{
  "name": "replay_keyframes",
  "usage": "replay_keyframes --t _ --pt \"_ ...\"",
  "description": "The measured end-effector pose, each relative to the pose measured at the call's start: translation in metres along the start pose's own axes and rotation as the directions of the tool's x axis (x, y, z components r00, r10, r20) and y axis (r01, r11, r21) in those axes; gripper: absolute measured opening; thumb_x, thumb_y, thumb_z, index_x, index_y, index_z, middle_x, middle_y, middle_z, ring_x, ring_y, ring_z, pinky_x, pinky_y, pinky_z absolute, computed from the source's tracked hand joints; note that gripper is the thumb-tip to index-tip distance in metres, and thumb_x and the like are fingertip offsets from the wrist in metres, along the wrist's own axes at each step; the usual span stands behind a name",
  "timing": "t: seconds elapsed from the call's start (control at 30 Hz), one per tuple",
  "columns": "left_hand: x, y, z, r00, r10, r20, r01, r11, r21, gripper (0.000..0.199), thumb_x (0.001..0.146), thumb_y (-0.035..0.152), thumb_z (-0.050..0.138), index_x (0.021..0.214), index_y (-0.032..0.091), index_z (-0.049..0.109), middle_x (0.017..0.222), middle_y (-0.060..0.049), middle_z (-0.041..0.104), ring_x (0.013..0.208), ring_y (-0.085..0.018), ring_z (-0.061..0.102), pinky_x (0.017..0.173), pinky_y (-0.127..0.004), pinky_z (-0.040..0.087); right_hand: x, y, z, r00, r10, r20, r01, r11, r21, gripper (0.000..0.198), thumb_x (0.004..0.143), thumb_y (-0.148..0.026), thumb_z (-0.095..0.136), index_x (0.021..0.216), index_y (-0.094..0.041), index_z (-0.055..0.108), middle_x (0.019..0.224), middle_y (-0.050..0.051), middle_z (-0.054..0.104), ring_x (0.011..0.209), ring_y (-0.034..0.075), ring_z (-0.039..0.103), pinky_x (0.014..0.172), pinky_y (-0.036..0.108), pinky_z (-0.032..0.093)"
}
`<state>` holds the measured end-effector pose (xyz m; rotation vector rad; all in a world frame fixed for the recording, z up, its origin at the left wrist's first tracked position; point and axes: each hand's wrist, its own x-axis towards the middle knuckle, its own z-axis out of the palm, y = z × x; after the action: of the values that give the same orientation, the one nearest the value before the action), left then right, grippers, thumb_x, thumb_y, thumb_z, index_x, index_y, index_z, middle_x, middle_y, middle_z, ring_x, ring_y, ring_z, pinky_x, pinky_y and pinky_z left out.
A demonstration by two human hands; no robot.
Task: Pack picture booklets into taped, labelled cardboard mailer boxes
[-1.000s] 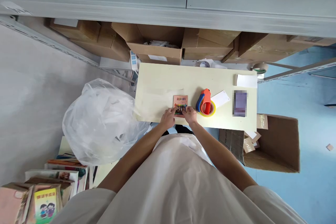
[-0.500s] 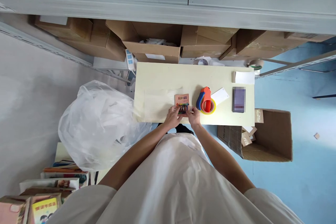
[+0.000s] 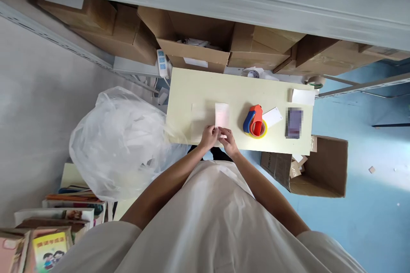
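A small booklet [image 3: 222,113], a pale pinkish side of it facing up, is upright in front of me over the pale yellow table [image 3: 192,85]. My left hand [image 3: 209,137] has its fingers closed at the lower left edge of the booklet. At its lower right edge my right hand [image 3: 228,140] is bent in, fingers closed on it and close to the left fingertips. Just left of the booklet a thin clear sheet [image 3: 200,120] lies flat on the tabletop. A red and blue tape dispenser [image 3: 255,122] with a yellow-rimmed roll rests to the right.
Beside the dispenser are a white card [image 3: 273,116], a white paper stack [image 3: 303,97] and a blurred purple rectangle [image 3: 294,123]. A large clear plastic bag [image 3: 118,145] bulges at the left. An open carton [image 3: 329,166] stands right; cardboard boxes [image 3: 198,53] line the shelf; books [image 3: 51,243] sit lower left.
The booklet's printed pink cover faced up before; now a pale side shows. My right hand has moved left, closer to my left hand. The whole view has tilted slightly.
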<state>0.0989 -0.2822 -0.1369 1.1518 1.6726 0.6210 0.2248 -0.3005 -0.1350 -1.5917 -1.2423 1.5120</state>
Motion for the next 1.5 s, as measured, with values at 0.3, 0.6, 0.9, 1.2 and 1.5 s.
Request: replay_keyframes --t 0.3,0.6,0.9,1.2,1.5 --pt "-0.003 -0.027 -0.012 0.988 -0.042 -0.148 0.058 0.993 0.105 0.031 0.08 0.019 0.053 0.111 0.014 0.058 0.112 -0.015 0.061 0.11 -0.028 0.057 0.095 -0.045 0.045 0.025 0.02 0.01 0.977 0.195 0.084 -0.203 0.973 0.11 0.045 0.063 -0.034 0.066 0.106 -0.024 0.066 0.118 0.005 0.058 0.109 0.025 0.054 0.099 0.042 0.041" --pt "-0.002 -0.034 0.001 0.99 0.133 0.041 -0.139 0.934 0.33 0.041 0.084 0.021 0.048 0.125 0.012 0.05 0.121 -0.019 0.053 0.12 -0.032 0.045 0.104 -0.051 0.034 0.031 0.016 -0.008 0.984 0.129 -0.122 -0.15 0.973 -0.177 0.042 0.064 -0.023 0.058 0.105 -0.019 0.06 0.109 0.01 0.062 0.094 0.021 0.058 0.089 0.042 0.047" --pt "-0.003 -0.037 0.0 0.996 0.085 0.038 -0.092 0.963 0.255 0.045 0.085 0.024 0.047 0.128 0.011 0.047 0.12 -0.018 0.052 0.116 -0.03 0.048 0.101 -0.046 0.039 0.046 -0.003 -0.02 0.936 0.35 -0.044 -0.344 0.933 0.109 0.039 0.056 -0.027 0.062 0.094 -0.017 0.058 0.081 0.002 0.063 0.072 0.016 0.058 0.065 0.032 0.047" --pt "0.007 -0.044 -0.028 0.995 -0.005 0.103 0.023 0.985 -0.172 0.029 0.083 0.027 0.048 0.103 0.015 0.064 0.09 -0.009 0.066 0.086 -0.022 0.062 0.081 -0.038 0.052 0.04 -0.046 0.034 0.951 0.28 0.13 -0.295 0.949 0.111 0.03 0.06 -0.024 0.059 0.086 -0.023 0.046 0.078 -0.005 0.054 0.056 0.009 0.052 0.047 0.023 0.043" --pt "0.01 -0.065 -0.082 0.959 -0.28 -0.049 0.225 0.853 -0.471 0.019 0.075 0.024 0.049 0.087 0.015 0.061 0.065 -0.001 0.061 0.052 -0.011 0.056 0.057 -0.029 0.051 0.063 -0.036 0.115 0.941 0.332 0.06 -0.32 0.935 -0.15 0.037 0.06 -0.022 0.063 0.091 -0.025 0.042 0.086 -0.001 0.055 0.066 0.013 0.057 0.049 0.027 0.052"
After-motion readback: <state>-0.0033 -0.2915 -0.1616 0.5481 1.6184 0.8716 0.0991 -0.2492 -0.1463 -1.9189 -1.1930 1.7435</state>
